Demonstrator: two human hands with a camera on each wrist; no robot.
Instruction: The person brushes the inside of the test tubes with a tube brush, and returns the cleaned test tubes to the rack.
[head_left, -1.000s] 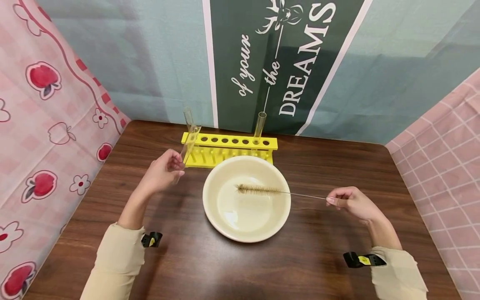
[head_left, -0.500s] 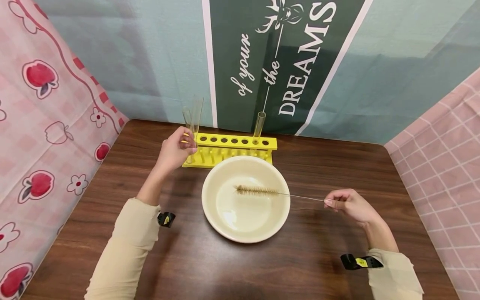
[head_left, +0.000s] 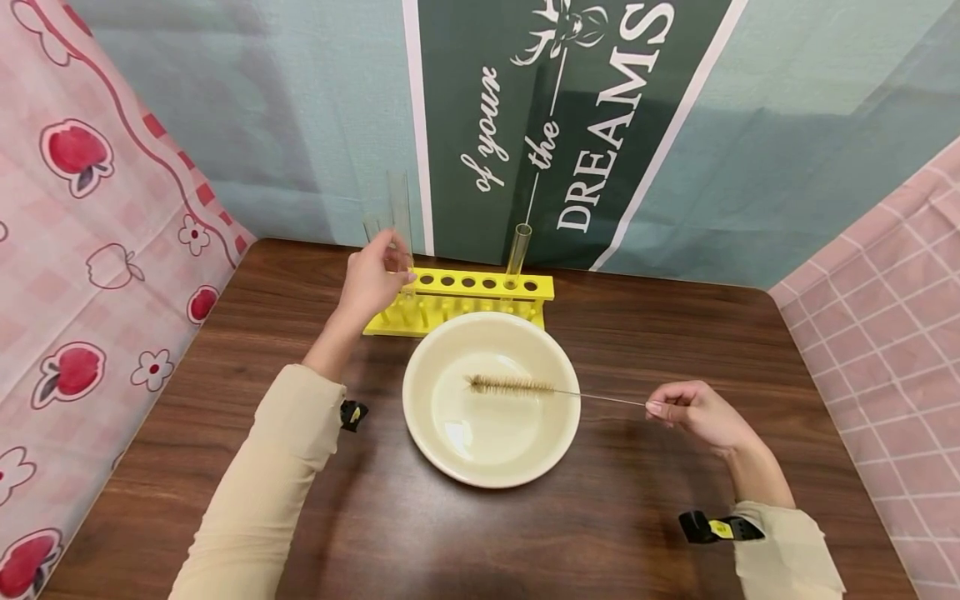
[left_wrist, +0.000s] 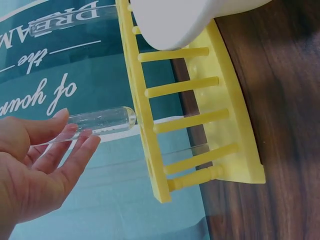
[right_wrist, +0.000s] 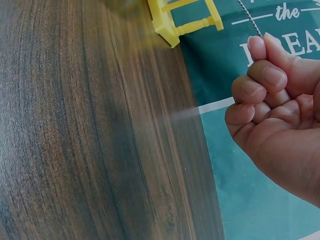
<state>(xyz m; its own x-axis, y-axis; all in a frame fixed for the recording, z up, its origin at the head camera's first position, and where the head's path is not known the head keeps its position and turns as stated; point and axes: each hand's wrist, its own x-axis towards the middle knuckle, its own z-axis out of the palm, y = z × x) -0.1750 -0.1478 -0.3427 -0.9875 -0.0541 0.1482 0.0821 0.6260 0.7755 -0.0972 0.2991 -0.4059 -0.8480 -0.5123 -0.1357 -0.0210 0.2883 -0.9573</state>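
My left hand [head_left: 375, 277] holds a clear glass test tube [head_left: 400, 204] nearly upright above the left part of a yellow test tube rack [head_left: 459, 292]. In the left wrist view, the tube's rounded bottom [left_wrist: 125, 118] is at the rack's top plate; whether it has entered a hole I cannot tell. Thumb and fingers of my right hand [head_left: 693, 414] pinch the twisted wire handle [right_wrist: 250, 19] of a test tube brush [head_left: 513, 385]. Its bristles hang over a cream bowl [head_left: 429, 446]. Another test tube [head_left: 517, 257] stands toward the rack's right end.
One more clear tube [head_left: 371, 225] stands at the rack's left end, partly behind my left hand. The bowl sits close in front of the rack on the dark wooden table [head_left: 645, 333]. A printed cloth [head_left: 322, 125] hangs right behind the rack.
My left hand has moved right and away from me to the rack, turning the test tube from tilted to nearly upright. The right hand and brush have barely shifted.
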